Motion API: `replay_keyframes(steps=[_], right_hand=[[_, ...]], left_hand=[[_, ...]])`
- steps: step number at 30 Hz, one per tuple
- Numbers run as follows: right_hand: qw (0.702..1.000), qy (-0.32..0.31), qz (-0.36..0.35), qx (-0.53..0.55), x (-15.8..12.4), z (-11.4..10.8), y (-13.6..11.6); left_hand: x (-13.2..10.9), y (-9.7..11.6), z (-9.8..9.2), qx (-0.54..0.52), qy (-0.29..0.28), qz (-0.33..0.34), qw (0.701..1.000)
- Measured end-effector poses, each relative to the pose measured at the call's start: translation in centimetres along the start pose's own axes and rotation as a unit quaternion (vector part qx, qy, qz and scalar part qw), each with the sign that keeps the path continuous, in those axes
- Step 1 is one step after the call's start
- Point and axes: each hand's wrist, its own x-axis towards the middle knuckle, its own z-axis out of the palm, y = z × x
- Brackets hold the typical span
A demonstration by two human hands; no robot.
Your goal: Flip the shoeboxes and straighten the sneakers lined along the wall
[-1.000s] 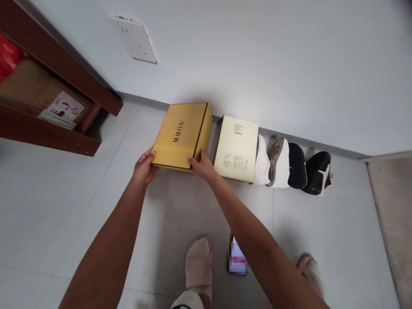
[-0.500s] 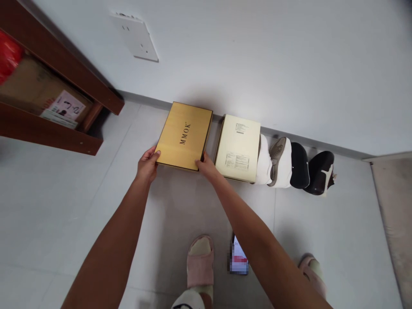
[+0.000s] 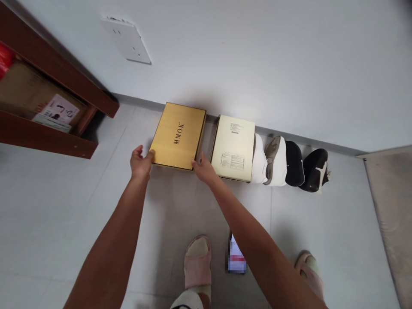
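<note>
A gold shoe box [image 3: 179, 137] marked MMOK lies flat on the floor by the wall. At its front left corner is my left hand [image 3: 140, 164], fingers apart and off the side, the thumb at the edge. My right hand [image 3: 204, 168] is at the front right corner; its thumb is near the edge and the other fingers stand away from the box. To the right, past a narrow gap, sits a cream shoe box [image 3: 234, 146] with printed text on top.
Right of the cream box stand white shoes [image 3: 277, 165], a black shoe [image 3: 294, 164] and a dark brown shoe [image 3: 313, 171]. A phone [image 3: 236, 257] lies near my slippered feet. The wooden shelf [image 3: 48, 137] is at left, a doorway threshold [image 3: 391, 193] at right.
Both hands have loosened from the gold box, their fingers spreading away from its sides. The box stays against the wall; the whole view has shifted slightly.
</note>
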Motion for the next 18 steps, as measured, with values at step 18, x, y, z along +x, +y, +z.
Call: replay_keyframes(steps=[18], right_hand=[[0.968,0.231,0.005,-0.097,-3.3,-16.9,6.5]], left_hand=[[-13.1,0.5,15.7,0.052,-0.282,0.039,0.957]])
